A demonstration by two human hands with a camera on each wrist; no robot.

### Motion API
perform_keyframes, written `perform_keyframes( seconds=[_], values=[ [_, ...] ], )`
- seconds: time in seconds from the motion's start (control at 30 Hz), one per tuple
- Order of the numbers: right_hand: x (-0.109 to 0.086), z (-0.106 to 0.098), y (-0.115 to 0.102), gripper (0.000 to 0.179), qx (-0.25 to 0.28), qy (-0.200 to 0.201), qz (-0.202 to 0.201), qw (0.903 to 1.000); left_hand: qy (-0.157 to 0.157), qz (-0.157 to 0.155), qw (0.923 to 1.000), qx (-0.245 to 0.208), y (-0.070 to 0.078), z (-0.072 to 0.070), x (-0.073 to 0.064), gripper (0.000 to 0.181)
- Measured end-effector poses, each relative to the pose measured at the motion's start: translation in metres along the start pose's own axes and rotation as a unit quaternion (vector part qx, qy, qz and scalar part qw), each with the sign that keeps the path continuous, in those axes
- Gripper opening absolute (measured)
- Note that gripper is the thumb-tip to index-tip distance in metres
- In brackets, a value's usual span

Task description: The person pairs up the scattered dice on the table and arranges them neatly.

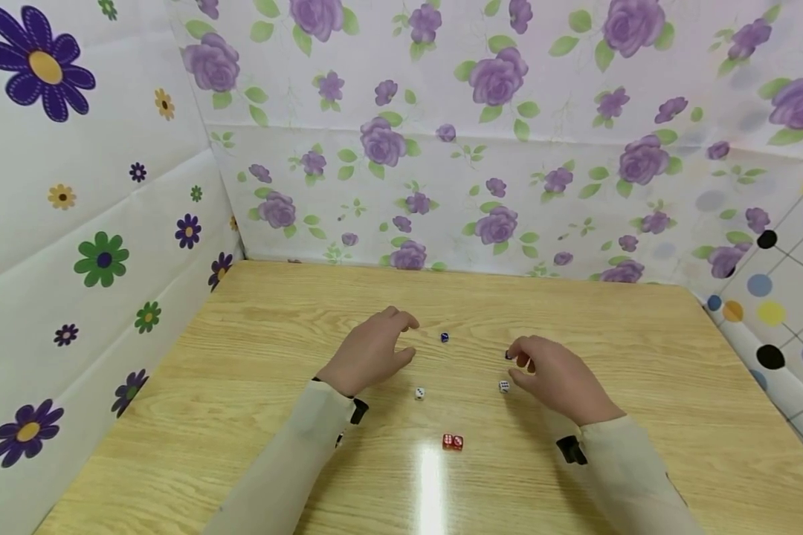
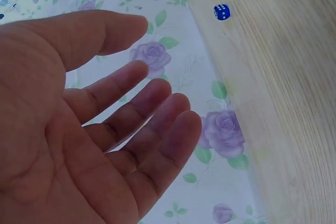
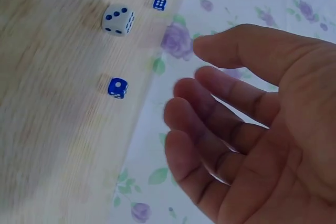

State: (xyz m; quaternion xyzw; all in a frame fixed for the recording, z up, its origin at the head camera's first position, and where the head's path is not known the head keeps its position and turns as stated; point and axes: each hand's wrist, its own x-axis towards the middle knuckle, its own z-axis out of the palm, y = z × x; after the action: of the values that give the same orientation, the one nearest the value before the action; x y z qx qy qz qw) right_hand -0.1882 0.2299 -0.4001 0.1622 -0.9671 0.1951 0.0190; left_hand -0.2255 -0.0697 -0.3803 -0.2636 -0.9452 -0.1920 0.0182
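My left hand (image 1: 368,355) is raised over the table, its fingers loosely bent and holding nothing. Just right of its fingertips lies a blue die (image 1: 444,337), and a white die (image 1: 419,394) sits nearer to me. My right hand (image 1: 562,379) hovers with relaxed fingers, and its palm is bare in the right wrist view. Close by its fingertips is a second blue die (image 3: 118,88), partly hidden by the fingers in the head view. Below the thumb rests another white die (image 1: 504,386) with black pips.
Two red dice (image 1: 453,442) stand side by side on the wooden table (image 1: 227,461), nearer to me. Purple-flowered cloth (image 1: 442,193) hangs behind the table's far edge. Patterned sheets also flank it left and right.
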Motion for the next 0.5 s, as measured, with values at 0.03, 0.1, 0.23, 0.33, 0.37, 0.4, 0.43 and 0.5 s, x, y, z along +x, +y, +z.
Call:
perform_keyframes(
  seconds=[0.03, 0.1, 0.23, 0.33, 0.37, 0.4, 0.43, 0.5],
  values=[
    [0.001, 0.001, 0.001, 0.020, 0.000, -0.008, 0.005, 1.0000, -0.006, -0.003, 1.0000, 0.000, 0.000, 0.000, 0.000, 0.037],
    [0.002, 0.003, 0.002, 0.020, -0.001, -0.021, 0.012, 0.9997, -0.027, -0.010, 0.9996, 0.001, 0.000, 0.001, 0.000, 0.036],
    [0.004, 0.009, 0.004, 0.019, -0.006, -0.043, 0.015, 0.9989, -0.092, -0.024, 0.9954, -0.013, 0.001, 0.005, -0.001, 0.033],
    [0.005, 0.012, 0.004, 0.017, -0.006, -0.058, 0.019, 0.9981, -0.139, -0.026, 0.9895, -0.031, 0.002, 0.007, -0.003, 0.029],
    [0.005, 0.013, 0.003, 0.017, -0.005, -0.063, 0.023, 0.9978, -0.152, -0.027, 0.9872, -0.039, 0.002, 0.008, -0.004, 0.028],
    [0.004, 0.014, 0.003, 0.017, -0.005, -0.068, 0.027, 0.9973, -0.164, -0.028, 0.9851, -0.044, 0.003, 0.009, -0.005, 0.026],
    [0.004, 0.015, 0.002, 0.016, -0.005, -0.072, 0.028, 0.9970, -0.173, -0.028, 0.9834, -0.048, 0.003, 0.010, -0.006, 0.024],
    [0.003, 0.017, 0.002, 0.016, -0.006, -0.080, 0.030, 0.9964, -0.186, -0.028, 0.9802, -0.061, 0.003, 0.013, -0.008, 0.020]
  ],
)
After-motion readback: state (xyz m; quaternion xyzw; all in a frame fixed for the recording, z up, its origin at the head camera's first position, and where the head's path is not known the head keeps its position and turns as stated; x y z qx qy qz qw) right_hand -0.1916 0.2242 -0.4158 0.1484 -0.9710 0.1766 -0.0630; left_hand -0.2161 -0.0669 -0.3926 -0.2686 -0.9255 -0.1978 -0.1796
